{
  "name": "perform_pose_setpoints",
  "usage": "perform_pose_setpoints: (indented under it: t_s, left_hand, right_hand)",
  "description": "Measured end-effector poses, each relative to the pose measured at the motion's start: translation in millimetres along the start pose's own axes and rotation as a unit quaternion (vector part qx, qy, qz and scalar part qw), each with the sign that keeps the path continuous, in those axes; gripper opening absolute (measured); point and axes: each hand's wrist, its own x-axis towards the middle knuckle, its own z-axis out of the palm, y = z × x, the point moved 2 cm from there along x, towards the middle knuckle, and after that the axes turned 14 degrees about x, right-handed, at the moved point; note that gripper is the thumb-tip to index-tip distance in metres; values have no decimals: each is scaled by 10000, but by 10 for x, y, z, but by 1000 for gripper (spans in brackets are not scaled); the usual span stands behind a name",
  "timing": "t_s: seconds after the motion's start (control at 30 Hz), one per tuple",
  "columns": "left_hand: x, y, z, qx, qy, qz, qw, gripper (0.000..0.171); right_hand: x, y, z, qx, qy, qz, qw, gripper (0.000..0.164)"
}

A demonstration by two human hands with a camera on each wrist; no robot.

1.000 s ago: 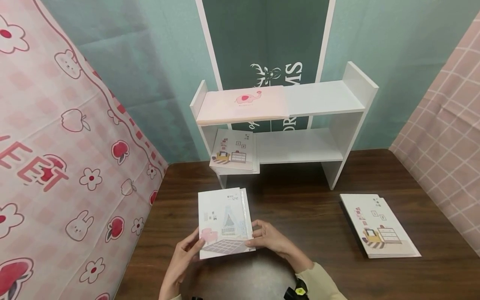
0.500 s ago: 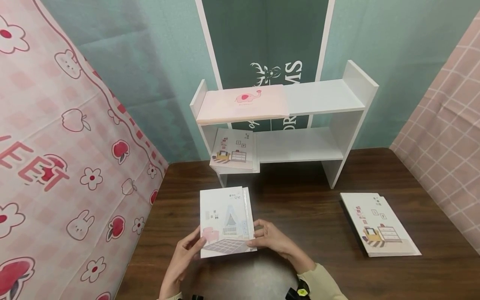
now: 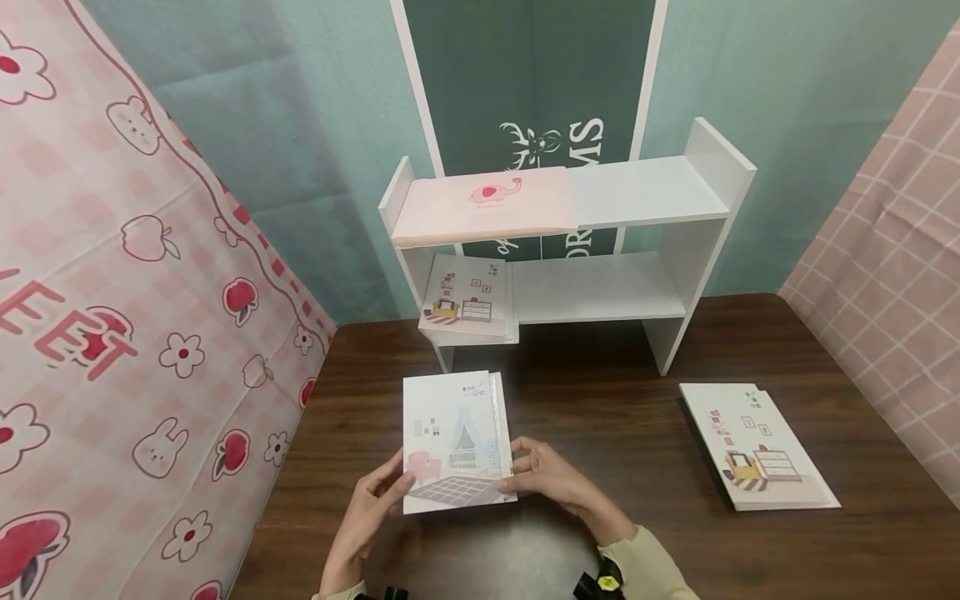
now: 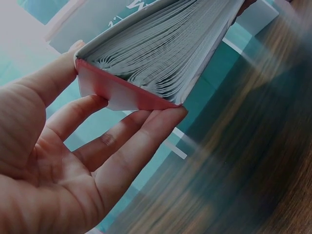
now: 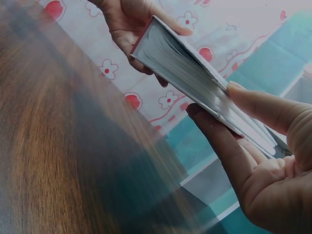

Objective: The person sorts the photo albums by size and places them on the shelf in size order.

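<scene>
A thick photo album (image 3: 453, 442) with a white illustrated cover is held above the table in the head view. My left hand (image 3: 365, 508) pinches its lower left side, thumb on the cover and fingers beneath. On its lower right side my right hand (image 3: 551, 479) does the same, thumb on top. The left wrist view shows the album's red spine (image 4: 122, 90) against my left fingers and its fanned page edges (image 4: 156, 53). In the right wrist view the album (image 5: 183, 66) lies between my right thumb and fingers, tilted, with its covers slightly apart at the open side.
A white two-tier shelf (image 3: 600, 292) stands behind. Similar albums (image 3: 468, 304) lie on its lower left tier, and a flat pink item with an elephant (image 3: 480, 204) on top. More albums (image 3: 761, 454) lie at the right of the dark wooden table (image 3: 600, 425). Fabric hangs on three sides.
Both hands have shifted the album slightly to the right, keeping the same grip. The shelf and the other albums stay where they were.
</scene>
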Motion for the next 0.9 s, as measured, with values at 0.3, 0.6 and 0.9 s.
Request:
perform_pose_setpoints:
  t_s: [0.3,0.6,0.9]
  left_hand:
    - [6,29,9,-5,-73,147,9999,46]
    - [60,127,5,174,-152,164,9996,46]
    - [97,181,50,198,-168,169,9995,47]
  right_hand:
    - [-29,-27,-7,-99,30,-86,9999,46]
    - [-50,-55,-25,-141,-9,-283,9995,48]
    - [-77,-104,-77,-177,-6,-332,9993,46]
